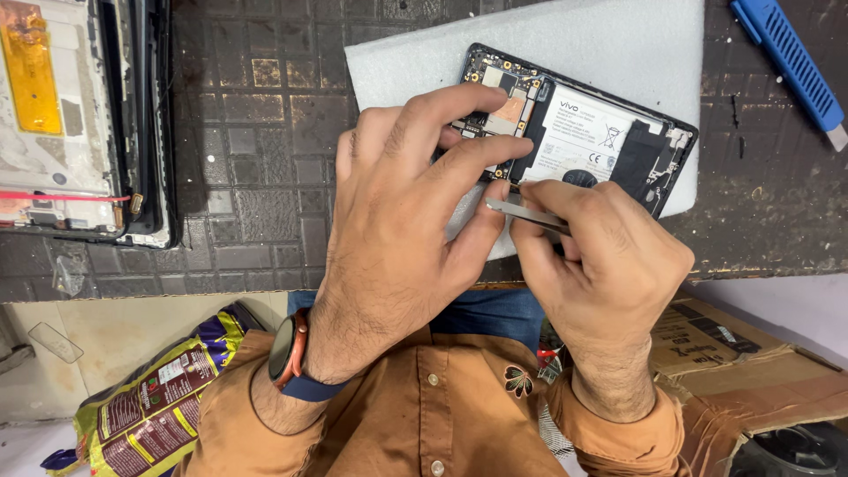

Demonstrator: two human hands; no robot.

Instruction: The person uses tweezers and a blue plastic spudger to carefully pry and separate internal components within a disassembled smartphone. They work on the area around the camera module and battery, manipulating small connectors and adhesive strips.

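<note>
Head view: My left hand (402, 221) rested palm-down at the centre of the frame, its fingers spread over the circuit-board end of an opened smartphone (579, 128), fingertips pressing on the board area. My right hand (596, 256), at about four o'clock from the left, pinched a pair of metal tweezers (521, 210) between thumb and forefinger; the tips pointed toward nine o'clock and met my left thumb at the phone's near edge. Whether the tweezers held any part, I could not tell.

The phone lay back-cover off, battery and board exposed, on a white foam sheet (415, 62) toward one o'clock, upon a dark gridded work mat (256, 132). A second dismantled phone frame (62, 115) lay at ten o'clock, well apart. A blue plastic pry tool (791, 62) lay at two o'clock, clear of the sheet. A watch with a blue strap (287, 353) sat on my left wrist. A snack packet (150, 406) lay at seven o'clock and a cardboard box (742, 353) at four o'clock, both below the bench edge.
</note>
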